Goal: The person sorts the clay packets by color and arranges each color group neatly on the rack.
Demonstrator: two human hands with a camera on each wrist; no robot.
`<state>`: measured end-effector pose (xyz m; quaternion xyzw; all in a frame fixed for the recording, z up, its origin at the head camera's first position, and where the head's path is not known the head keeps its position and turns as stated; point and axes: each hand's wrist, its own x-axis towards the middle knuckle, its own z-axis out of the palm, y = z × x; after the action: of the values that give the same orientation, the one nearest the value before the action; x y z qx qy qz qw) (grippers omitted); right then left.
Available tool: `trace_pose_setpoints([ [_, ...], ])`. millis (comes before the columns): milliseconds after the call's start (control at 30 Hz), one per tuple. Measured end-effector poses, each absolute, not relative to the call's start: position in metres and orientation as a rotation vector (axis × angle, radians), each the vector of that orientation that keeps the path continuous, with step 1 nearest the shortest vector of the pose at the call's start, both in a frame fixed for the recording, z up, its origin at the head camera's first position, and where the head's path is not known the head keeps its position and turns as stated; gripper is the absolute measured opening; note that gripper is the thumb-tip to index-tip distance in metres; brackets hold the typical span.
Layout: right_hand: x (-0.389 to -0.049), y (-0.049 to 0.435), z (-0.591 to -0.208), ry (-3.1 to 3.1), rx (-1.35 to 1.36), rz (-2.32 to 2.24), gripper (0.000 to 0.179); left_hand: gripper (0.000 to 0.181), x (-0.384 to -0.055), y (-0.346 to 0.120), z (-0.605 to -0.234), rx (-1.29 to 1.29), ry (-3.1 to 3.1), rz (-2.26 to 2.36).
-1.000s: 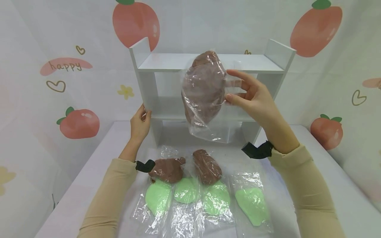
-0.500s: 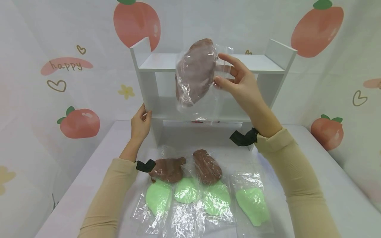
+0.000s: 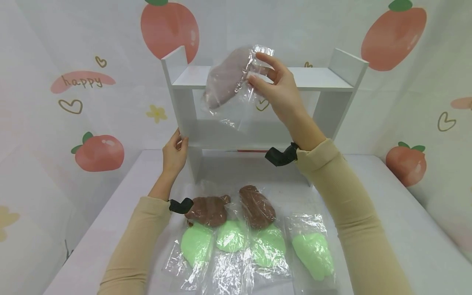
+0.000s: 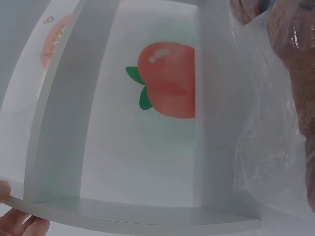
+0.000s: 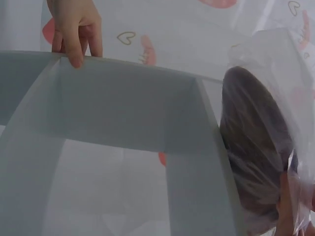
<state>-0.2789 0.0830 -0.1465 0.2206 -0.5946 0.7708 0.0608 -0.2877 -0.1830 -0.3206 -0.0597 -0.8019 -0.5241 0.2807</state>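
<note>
My right hand (image 3: 278, 90) pinches the edge of a clear plastic bag holding a brown lump (image 3: 226, 78), raised at the top board of a white shelf unit (image 3: 324, 84). In the right wrist view the bagged brown lump (image 5: 253, 142) is beside the unit's upper end; whether it touches the board I cannot tell. My left hand (image 3: 174, 155) grips the unit's left side panel. Its thumb lies on the inner side and its fingers on the outer side, as the right wrist view shows of that left hand (image 5: 78, 32).
Two bagged brown lumps, one left (image 3: 208, 211) and one right (image 3: 257, 208), lie on the white table (image 3: 121, 229) before the unit. Several bagged light-green flat pieces (image 3: 313, 254) lie nearer me. A fruit-printed curtain (image 3: 402, 102) hangs behind and at the sides.
My right hand has moved up, leftward and away from me with the bagged brown lump, which has gone from in front of the shelves to the top board. The left hand has stayed put.
</note>
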Motion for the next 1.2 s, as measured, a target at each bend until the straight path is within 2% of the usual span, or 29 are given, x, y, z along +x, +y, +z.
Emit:
trace_pose_setpoints([
  [467,-0.299,0.049,-0.140,-2.059,0.633,2.194,0.054,0.046,-0.287,-0.184,-0.321,-0.165,-2.183,-1.393],
  [733,-0.305,0.039,-0.137,-2.344,0.528,1.685,0.041,0.046,-0.288,-0.185,-0.322,-0.180,-2.167,-1.383],
  [900,-0.306,0.034,-0.135,-2.423,0.568,1.296,0.034,0.046,-0.288,-0.185,-0.322,-0.167,-2.173,-1.396],
  [1200,-0.303,0.026,-0.128,-2.624,0.557,0.825,0.035,0.046,-0.287,-0.186,-0.319,-0.138,-2.186,-1.416],
])
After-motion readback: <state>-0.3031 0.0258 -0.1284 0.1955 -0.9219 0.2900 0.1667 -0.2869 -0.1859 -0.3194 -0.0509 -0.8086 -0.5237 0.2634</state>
